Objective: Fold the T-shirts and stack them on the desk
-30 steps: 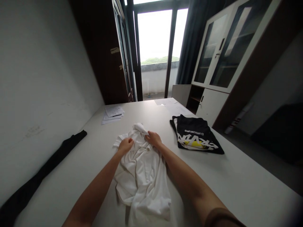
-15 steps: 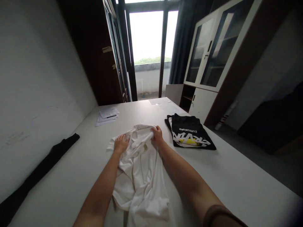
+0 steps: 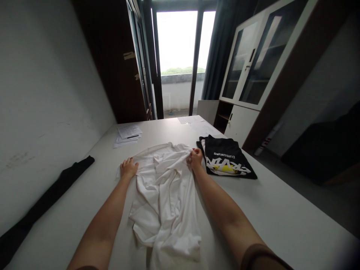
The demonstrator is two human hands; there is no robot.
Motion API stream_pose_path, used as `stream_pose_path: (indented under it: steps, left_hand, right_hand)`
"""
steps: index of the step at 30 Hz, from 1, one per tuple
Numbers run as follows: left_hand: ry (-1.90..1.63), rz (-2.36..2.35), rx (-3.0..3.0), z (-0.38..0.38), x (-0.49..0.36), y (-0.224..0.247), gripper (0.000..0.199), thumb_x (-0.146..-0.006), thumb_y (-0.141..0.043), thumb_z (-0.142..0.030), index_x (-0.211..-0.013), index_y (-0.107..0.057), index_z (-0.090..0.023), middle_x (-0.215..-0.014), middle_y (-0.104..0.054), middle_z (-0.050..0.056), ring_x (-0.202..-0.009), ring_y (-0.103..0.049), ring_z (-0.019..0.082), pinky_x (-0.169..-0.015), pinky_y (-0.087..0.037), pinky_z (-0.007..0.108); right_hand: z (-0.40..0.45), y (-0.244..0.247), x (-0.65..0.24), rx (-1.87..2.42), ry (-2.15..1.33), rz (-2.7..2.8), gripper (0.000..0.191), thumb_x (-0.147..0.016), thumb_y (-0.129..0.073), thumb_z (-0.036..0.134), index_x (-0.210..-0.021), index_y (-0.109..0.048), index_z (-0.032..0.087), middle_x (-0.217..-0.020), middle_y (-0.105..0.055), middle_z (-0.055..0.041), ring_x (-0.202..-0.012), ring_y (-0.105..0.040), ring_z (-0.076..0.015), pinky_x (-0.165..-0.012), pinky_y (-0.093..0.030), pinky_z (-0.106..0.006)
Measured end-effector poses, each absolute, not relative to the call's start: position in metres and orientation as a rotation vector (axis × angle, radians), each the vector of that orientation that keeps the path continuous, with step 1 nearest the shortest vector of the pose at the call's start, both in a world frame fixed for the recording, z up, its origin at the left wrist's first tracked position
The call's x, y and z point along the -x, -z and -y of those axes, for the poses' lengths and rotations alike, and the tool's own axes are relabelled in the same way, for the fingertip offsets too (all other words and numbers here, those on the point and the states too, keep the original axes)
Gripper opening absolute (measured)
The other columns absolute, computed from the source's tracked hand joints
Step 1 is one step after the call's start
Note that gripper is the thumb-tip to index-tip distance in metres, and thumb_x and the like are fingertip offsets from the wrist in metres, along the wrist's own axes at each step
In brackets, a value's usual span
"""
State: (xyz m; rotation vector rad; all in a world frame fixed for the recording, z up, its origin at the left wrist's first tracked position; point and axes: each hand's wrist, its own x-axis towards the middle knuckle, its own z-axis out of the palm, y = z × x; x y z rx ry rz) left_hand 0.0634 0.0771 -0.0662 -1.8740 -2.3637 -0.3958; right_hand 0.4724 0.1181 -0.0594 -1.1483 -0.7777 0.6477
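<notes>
A white garment (image 3: 168, 195) lies wrinkled on the white table (image 3: 281, 210), its far edge spread between my hands and its near part running toward me. My left hand (image 3: 129, 167) rests on the garment's far left corner, fingers apart and pressing it on the table. My right hand (image 3: 196, 156) is closed on the far right part of the cloth, just left of a folded black garment with white lettering and a yellow print (image 3: 227, 157).
A long black cloth (image 3: 56, 191) lies along the left side by the wall. Papers with a pen (image 3: 128, 135) are at the back left, and more sheets (image 3: 197, 125) at the far edge. A glass-door cabinet (image 3: 253, 60) stands beyond the right side.
My left hand has moved left and slightly farther away, my right hand slightly right. The garment's far part is now wider and flatter between them.
</notes>
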Motion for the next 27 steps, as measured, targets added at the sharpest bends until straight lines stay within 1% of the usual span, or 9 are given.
stream_pose_path:
  steps: [4,8,11,13,15,19,22,24,27]
  left_hand:
    - [0.526,2.354,1.803,-0.072,-0.048,0.053,0.045,-0.096,-0.045,-0.034,-0.133,-0.063,-0.015,-0.137,-0.062,0.017,-0.135,-0.048,0.031,-0.115,-0.032,0.046]
    - [0.817,2.205,1.634,-0.055,-0.049,0.044,0.04,-0.096,-0.04,-0.023,-0.125,-0.066,-0.016,-0.143,-0.058,0.013,-0.138,-0.043,0.028,-0.119,-0.028,0.043]
    - [0.902,2.125,1.888,-0.04,-0.059,0.045,0.036,-0.096,-0.04,-0.024,-0.117,-0.068,-0.02,-0.133,-0.064,0.009,-0.129,-0.052,0.025,-0.115,-0.035,0.039]
    - [0.912,2.078,2.166,-0.035,-0.068,0.048,0.033,-0.096,-0.041,-0.027,-0.112,-0.069,-0.021,-0.121,-0.069,0.008,-0.118,-0.059,0.024,-0.109,-0.042,0.036]
    - [0.876,1.969,2.425,-0.033,-0.078,0.051,0.031,-0.096,-0.044,-0.031,-0.111,-0.07,-0.021,-0.117,-0.071,0.006,-0.114,-0.061,0.023,-0.108,-0.043,0.035]
    - [0.71,1.836,2.583,-0.034,-0.094,0.055,0.038,-0.098,-0.049,-0.043,-0.125,-0.068,-0.022,-0.131,-0.066,0.008,-0.125,-0.056,0.024,-0.115,-0.037,0.039]
    - [0.536,1.911,2.511,-0.033,-0.1,0.058,0.049,-0.095,-0.057,-0.048,-0.136,-0.062,-0.024,-0.147,-0.056,0.009,-0.138,-0.047,0.027,-0.119,-0.03,0.043]
    - [0.445,1.946,2.477,-0.033,-0.1,0.06,0.052,-0.093,-0.059,-0.044,-0.141,-0.058,-0.025,-0.154,-0.05,0.008,-0.143,-0.042,0.028,-0.121,-0.028,0.044]
    - [0.381,1.986,2.454,-0.035,-0.098,0.062,0.053,-0.092,-0.054,-0.031,-0.144,-0.055,-0.025,-0.158,-0.046,0.007,-0.146,-0.038,0.027,-0.121,-0.027,0.045]
  right_hand:
    - [-0.118,0.063,-0.475,1.263,-0.572,0.879,0.015,-0.069,-0.051,0.033,-0.08,-0.046,0.024,-0.091,-0.062,-0.0026,-0.084,-0.059,-0.017,-0.078,-0.05,-0.028]
    - [-0.11,0.06,-0.465,1.44,-0.431,1.286,0.015,-0.076,-0.051,0.03,-0.086,-0.058,0.022,-0.094,-0.065,-0.0052,-0.089,-0.059,-0.0197,-0.087,-0.048,-0.031]
    - [-0.105,0.056,-0.455,1.535,-0.354,1.514,0.02,-0.082,-0.05,0.027,-0.094,-0.064,0.02,-0.097,-0.066,-0.0062,-0.091,-0.058,-0.0202,-0.09,-0.045,-0.031]
    - [-0.102,0.054,-0.45,1.585,-0.308,1.621,0.022,-0.085,-0.05,0.025,-0.099,-0.067,0.02,-0.102,-0.067,-0.0073,-0.097,-0.058,-0.0207,-0.093,-0.043,-0.031]
    - [-0.1,0.052,-0.448,1.628,-0.285,1.719,0.025,-0.089,-0.051,0.025,-0.106,-0.069,0.02,-0.108,-0.068,-0.0086,-0.104,-0.057,-0.0214,-0.096,-0.041,-0.031]
    - [-0.092,0.051,-0.443,1.691,-0.245,1.913,0.033,-0.093,-0.057,0.029,-0.124,-0.068,0.024,-0.123,-0.066,-0.0091,-0.114,-0.057,-0.0241,-0.099,-0.039,-0.032]
    - [-0.086,0.05,-0.439,1.706,-0.203,2.023,0.035,-0.096,-0.057,0.031,-0.13,-0.067,0.03,-0.128,-0.065,-0.0078,-0.118,-0.056,-0.0248,-0.099,-0.039,-0.032]
    - [-0.083,0.048,-0.438,1.703,-0.17,2.047,0.034,-0.098,-0.054,0.032,-0.13,-0.067,0.03,-0.128,-0.065,-0.0079,-0.119,-0.056,-0.0248,-0.1,-0.039,-0.033]
    - [-0.079,0.041,-0.437,1.683,-0.141,2.038,0.033,-0.1,-0.052,0.033,-0.129,-0.068,0.026,-0.125,-0.066,-0.0096,-0.117,-0.057,-0.025,-0.102,-0.038,-0.034]
